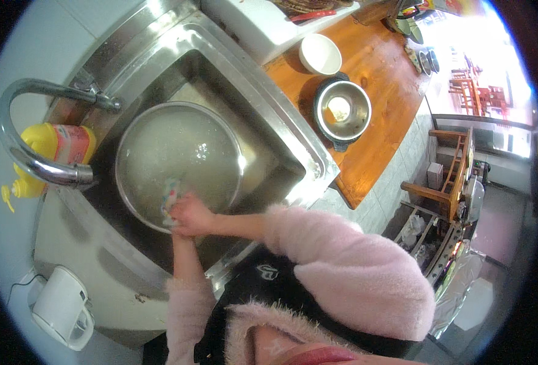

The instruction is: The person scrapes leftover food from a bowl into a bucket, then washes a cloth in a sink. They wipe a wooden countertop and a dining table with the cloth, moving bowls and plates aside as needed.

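A large round metal basin (177, 109) full of cloudy water sits in the stainless steel sink (269, 114). My right hand (193, 215) is over the basin's near edge, its fingers closed on a light cloth (171, 197) with coloured spots, part of which is in the water. Beneath it, my left wrist (183, 237) reaches to the same rim. The left hand itself is mostly hidden behind the right hand and the cloth, so its grip cannot be made out.
A curved chrome faucet (11, 123) rises left of the basin, beside a yellow pump bottle (41, 143). An electric kettle (61, 303) stands at lower left. On the wooden counter (378, 150) are a white bowl (320, 54) and a metal bowl (362, 109) in a dark holder.
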Demonstrator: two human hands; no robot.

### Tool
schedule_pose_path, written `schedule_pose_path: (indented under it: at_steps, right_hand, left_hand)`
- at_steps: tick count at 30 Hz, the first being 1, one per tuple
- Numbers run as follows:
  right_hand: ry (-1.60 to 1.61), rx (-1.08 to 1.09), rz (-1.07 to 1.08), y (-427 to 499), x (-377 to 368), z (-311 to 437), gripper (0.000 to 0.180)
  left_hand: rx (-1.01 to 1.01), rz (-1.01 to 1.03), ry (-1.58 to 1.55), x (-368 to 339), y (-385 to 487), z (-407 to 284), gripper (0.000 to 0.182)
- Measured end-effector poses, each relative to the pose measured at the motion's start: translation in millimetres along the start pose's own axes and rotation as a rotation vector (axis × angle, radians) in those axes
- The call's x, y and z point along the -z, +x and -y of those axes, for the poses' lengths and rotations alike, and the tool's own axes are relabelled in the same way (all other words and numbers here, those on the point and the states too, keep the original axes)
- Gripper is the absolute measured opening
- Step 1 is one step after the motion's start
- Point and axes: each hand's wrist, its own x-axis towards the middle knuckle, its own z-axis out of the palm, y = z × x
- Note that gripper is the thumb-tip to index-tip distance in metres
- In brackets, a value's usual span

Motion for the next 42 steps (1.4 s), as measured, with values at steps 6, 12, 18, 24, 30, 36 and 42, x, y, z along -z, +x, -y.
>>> schedule_pose_path:
  at_steps: [6, 12, 18, 24, 30, 36, 42]
  right_hand:
    - [-0.192, -0.347, 0.030, 27, 1, -59, 0.029]
    - [0.020, -0.495, -0.314, 46, -2, -128, 0.028]
    - [0.370, -0.149, 0.000, 17, -46, -32, 0.038]
    - [0.081, -0.109, 0.077, 0, -22, -5, 0.029]
    - [0.015, -0.359, -0.037, 36, 13, -53, 0.027]
    - [0.107, -0.537, -0.069, 42, 7, -95, 0.030]
    - [0.369, -0.323, -0.133, 5, -39, -18, 0.026]
  left_hand:
    - [0.101, -0.331, 0.271, -38, 12, 17, 0.048]
    - [0.310, -0.517, 0.467, -73, 2, 1, 0.050]
    - [-0.185, 0.105, -0.387, -20, -3, 15, 0.055]
    - [-0.045, 0.217, 0.169, 38, -5, 11, 0.054]
    - [0.276, -0.225, 0.177, -18, 24, 3, 0.048]
    - [0.436, -0.417, 0.305, -91, 4, -6, 0.048]
    - [0.401, -0.357, 0.194, -53, 4, -15, 0.047]
